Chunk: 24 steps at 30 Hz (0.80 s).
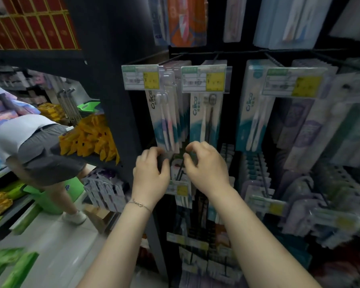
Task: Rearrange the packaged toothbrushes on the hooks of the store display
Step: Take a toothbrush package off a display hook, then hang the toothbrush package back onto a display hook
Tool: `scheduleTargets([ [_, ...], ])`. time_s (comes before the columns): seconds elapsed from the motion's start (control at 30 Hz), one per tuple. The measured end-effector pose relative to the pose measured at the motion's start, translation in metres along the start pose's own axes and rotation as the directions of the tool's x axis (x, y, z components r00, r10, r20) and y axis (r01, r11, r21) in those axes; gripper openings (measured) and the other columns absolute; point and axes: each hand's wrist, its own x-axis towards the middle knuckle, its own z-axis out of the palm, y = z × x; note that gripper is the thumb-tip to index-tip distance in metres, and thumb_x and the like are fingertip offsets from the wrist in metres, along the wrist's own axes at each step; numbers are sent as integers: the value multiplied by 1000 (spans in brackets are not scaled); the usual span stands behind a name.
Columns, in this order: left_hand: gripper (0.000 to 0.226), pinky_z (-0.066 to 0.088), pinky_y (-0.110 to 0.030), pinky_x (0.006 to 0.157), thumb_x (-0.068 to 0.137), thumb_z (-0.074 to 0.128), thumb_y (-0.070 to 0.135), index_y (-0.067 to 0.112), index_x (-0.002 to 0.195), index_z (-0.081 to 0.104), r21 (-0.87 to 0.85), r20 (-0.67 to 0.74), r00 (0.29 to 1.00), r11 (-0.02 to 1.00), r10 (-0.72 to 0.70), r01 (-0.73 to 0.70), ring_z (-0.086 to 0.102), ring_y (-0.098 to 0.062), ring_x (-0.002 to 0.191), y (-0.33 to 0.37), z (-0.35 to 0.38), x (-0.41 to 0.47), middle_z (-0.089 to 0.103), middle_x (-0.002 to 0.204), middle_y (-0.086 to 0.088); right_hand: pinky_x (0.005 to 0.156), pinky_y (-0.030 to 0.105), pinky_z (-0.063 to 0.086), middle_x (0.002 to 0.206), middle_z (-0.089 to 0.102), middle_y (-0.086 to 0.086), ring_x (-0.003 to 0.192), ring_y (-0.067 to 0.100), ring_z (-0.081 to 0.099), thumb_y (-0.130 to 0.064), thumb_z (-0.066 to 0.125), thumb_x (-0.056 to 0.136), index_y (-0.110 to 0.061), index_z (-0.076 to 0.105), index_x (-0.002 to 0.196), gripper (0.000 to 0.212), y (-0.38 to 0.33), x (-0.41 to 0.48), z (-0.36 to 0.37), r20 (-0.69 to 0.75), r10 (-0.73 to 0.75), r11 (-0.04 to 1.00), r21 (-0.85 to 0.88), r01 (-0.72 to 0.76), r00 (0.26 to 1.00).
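Directly below the middle price tag (204, 79), both hands meet at the lower packs (177, 163), a stack of packaged toothbrushes strung on a dark wire hook (180, 172). The left hand (152, 171), down and left of the tag, has its fingers (154, 151) curled round the stack's left edge and grips it. The right hand (207, 167), straight beneath the tag, bends forefinger and thumb toward each other at the stack's upper right corner; blur hides whether they actually nip the card. Immediately under the tag hangs a tall pack (206, 121) with one dark and one pale brush, and just left of the tag hangs a pastel pack (167, 121) of the same make. Each is a flat, narrow printed card fronted by a clear moulded blister with a glossy face. By appearance the packs should be light and thin, stiff lengthwise yet easily bowed across. The blister looks slick, so the matt card margins probably offer the surer hold. The punched hanging hole at the top is the likely weak point, apt to tear under a skewed pull. A hold near the top edge, sliding straight along the wire, seems safest. Far left of the tag, another person (35, 146) bends over shelves.
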Motion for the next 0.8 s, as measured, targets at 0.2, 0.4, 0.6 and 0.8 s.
scheduleTargets([
  [0.2, 26, 47, -47, 84, 96, 55, 25, 18, 120, 58, 216, 128, 984, 965, 123, -148, 55, -26, 107, 6, 18, -34, 60, 114, -2, 63, 36, 50, 90, 64, 0, 87, 22, 55, -27, 57, 93, -16, 66, 97, 15, 18, -41, -7, -32, -17, 995, -99, 14, 999],
  [0.4, 24, 49, -46, 79, 94, 56, 24, 16, 116, 60, 214, 195, 965, 953, 173, -214, 59, -28, 102, 6, 39, -68, 62, 109, -3, 69, 42, 51, 87, 65, 3, 86, 27, 58, -29, 54, 89, -14, 67, 92, 20, 35, -80, -6, -40, 40, 975, -217, -48, 998],
  [0.6, 21, 47, -41, 71, 91, 61, 20, 16, 111, 60, 209, 231, 945, 937, 232, -282, 60, -27, 93, 0, 56, -92, 62, 101, -2, 66, 39, 49, 84, 63, 4, 84, 28, 59, -22, 63, 86, -13, 65, 88, 9, 45, -114, -1, -72, 76, 962, -256, -92, 995],
  [0.8, 21, 48, -43, 71, 92, 56, 24, 15, 112, 60, 200, 295, 936, 945, 194, -259, 60, -26, 91, -10, 75, -107, 62, 100, -1, 65, 39, 50, 83, 62, 8, 81, 31, 59, -18, 64, 84, -10, 65, 89, 10, 61, -132, 17, -19, 120, 957, -264, -121, 993],
])
